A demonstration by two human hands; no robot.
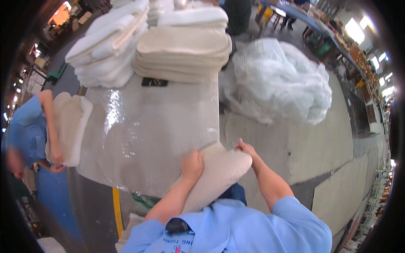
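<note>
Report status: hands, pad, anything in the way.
Left hand, right hand holding opposite edges of beige pad. Pad slanted, at near end of table. Pad stack at far end, apart from hands.

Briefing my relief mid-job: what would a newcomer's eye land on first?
Probably the big whitish plastic heap, upper right, beyond the table. Next, the white stack and beige stack at the table's far end. Nearest, at its near right corner, the left hand and right hand hold a pale pad.
</note>
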